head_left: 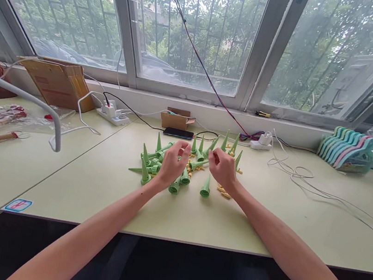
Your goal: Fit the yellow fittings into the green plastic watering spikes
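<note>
Above a pile of green plastic cone-shaped spikes point(156, 152), both my hands are raised with bent fingers. My left hand point(172, 163) is closed at the pile's middle; whatever its fingers may hold is hidden. To the right, my right hand point(223, 168) is closed in a pinch. A green spike point(210, 149) shows at its fingertips, but I cannot tell whether they touch it. Between my wrists a single green spike point(205, 188) stands upright on its wide end. Small yellow plastic valve-like pieces point(223, 191) lie under and beside my right hand and among the spikes.
Behind the pile are a black phone point(178, 133) and a small open cardboard box point(176, 119). Power strips point(113, 114) and loose white cables point(307, 177) lie on the table point(94, 192). Children's hangers point(349, 150) stand far right; a white metal tube point(38, 101) crosses the left.
</note>
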Tool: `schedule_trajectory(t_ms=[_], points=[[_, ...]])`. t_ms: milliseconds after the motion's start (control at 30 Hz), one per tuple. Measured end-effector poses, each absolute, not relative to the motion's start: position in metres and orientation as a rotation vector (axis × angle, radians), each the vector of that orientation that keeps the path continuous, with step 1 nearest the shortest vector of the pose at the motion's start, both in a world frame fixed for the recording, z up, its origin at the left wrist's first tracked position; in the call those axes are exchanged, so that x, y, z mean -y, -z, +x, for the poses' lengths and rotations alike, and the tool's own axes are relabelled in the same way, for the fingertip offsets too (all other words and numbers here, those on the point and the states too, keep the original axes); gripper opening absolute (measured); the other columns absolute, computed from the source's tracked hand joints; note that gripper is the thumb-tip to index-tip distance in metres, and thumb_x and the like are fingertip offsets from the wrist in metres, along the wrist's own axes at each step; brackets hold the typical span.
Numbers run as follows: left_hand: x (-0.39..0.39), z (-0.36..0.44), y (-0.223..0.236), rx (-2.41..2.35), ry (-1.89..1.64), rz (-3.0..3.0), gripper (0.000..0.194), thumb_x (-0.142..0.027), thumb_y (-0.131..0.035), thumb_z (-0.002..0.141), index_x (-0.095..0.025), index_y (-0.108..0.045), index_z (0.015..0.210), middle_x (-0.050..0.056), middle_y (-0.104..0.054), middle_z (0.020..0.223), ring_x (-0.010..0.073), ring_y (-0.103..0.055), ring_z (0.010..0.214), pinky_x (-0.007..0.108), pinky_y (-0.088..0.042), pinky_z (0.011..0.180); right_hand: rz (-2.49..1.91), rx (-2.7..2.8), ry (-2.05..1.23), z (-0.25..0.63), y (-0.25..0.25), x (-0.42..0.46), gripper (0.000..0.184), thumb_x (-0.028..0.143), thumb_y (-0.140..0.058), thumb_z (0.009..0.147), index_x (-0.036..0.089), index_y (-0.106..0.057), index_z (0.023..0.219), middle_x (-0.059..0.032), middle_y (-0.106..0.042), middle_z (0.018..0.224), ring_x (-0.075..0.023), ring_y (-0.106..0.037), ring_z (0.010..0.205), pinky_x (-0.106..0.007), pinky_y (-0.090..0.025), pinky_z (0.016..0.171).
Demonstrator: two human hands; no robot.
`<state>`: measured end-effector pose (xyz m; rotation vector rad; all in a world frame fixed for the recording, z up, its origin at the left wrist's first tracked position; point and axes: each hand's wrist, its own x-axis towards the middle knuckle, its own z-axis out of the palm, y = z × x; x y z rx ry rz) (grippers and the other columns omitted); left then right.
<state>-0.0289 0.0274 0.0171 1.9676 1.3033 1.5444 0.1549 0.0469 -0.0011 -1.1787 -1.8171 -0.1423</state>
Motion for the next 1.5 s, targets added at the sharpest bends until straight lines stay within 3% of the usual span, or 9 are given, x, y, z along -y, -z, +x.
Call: schedule_trajectory(t_ms=[433, 700, 933, 1200, 1500], points=[[-0.029, -0.027, -0.014, -1.301, -1.438, 2.126, 0.022, -0.036, -0.05, 0.092, -0.019, -0.058, 0.08, 0.003, -0.064, 0.079, 0.0155, -0.06, 0.072, 0.029, -0.048, 0.07, -1.329, 1.761, 0.165, 0.157, 0.001, -0.051, 0.036, 0.038, -0.042, 0.097, 0.018, -0.059, 0.072, -0.0003, -0.053, 0.053, -0.0122, -0.043, 0.049, -0.024, -0.029, 0.056], [-0.034, -0.03, -0.004, -1.321, -1.098, 2.345, 0.022, -0.034, -0.055, 0.089, -0.02, -0.069, 0.079, 0.008, -0.072, 0.09, 0.0246, -0.062, 0.093, 0.04, -0.045, 0.09, -1.339, 1.757, 0.144, 0.158, 0.004, -0.054, 0.036, 0.037, -0.043, 0.097, 0.018, -0.06, 0.071, -0.0022, -0.056, 0.055, -0.0125, -0.043, 0.049, -0.025, -0.028, 0.054], [-0.031, -0.03, -0.006, -1.244, -1.047, 2.374, 0.019, -0.031, -0.057, 0.085, -0.02, -0.069, 0.075, 0.007, -0.069, 0.08, 0.022, -0.061, 0.078, 0.037, -0.047, 0.079, -1.391, 1.775, 0.108, 0.16, 0.008, -0.057, 0.028, 0.032, -0.044, 0.096, 0.017, -0.061, 0.08, -0.0024, -0.058, 0.058, -0.0136, -0.047, 0.05, -0.025, -0.03, 0.054], [-0.032, -0.029, -0.003, -1.253, -1.023, 2.395, 0.018, -0.026, -0.055, 0.085, -0.02, -0.066, 0.073, 0.005, -0.068, 0.079, 0.0205, -0.061, 0.077, 0.034, -0.046, 0.074, -1.483, 1.822, 0.083, 0.159, 0.005, -0.055, 0.021, 0.027, -0.046, 0.094, 0.017, -0.063, 0.086, -0.0038, -0.062, 0.062, -0.0152, -0.052, 0.054, -0.025, -0.029, 0.055], [-0.035, -0.03, -0.001, -1.239, -1.021, 2.38, 0.011, -0.022, -0.059, 0.081, -0.019, -0.06, 0.07, 0.003, -0.068, 0.077, 0.0183, -0.059, 0.074, 0.031, -0.045, 0.07, -1.57, 1.892, 0.095, 0.158, 0.008, -0.057, 0.021, 0.025, -0.05, 0.091, 0.017, -0.063, 0.075, -0.0058, -0.063, 0.065, -0.0155, -0.053, 0.057, -0.026, -0.028, 0.055]])
